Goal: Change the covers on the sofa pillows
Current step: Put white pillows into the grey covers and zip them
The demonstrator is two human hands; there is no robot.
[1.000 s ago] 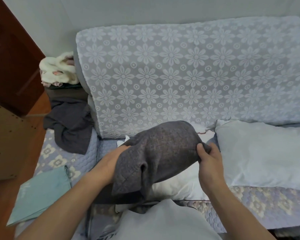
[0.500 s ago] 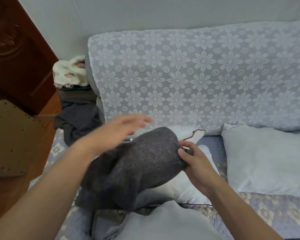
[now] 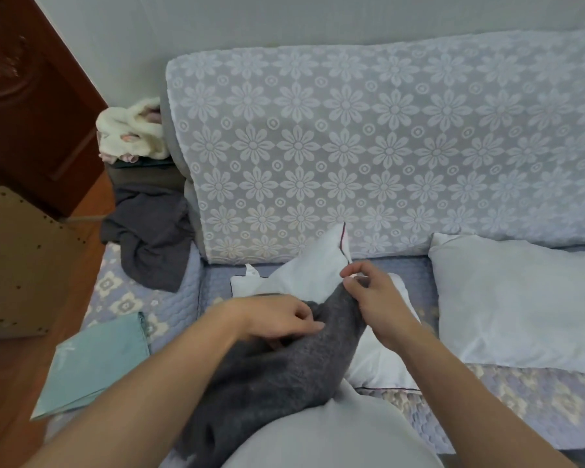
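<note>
Your right hand (image 3: 374, 295) pinched the grey cover (image 3: 284, 373) at its top edge. Your left hand (image 3: 277, 317) gripped its folds, above the white pillow (image 3: 304, 275).

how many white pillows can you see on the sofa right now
2. One white pillow lies in the middle of the seat, partly under the grey cover and both hands. The other white pillow lies to its right. More may be out of view.
</note>
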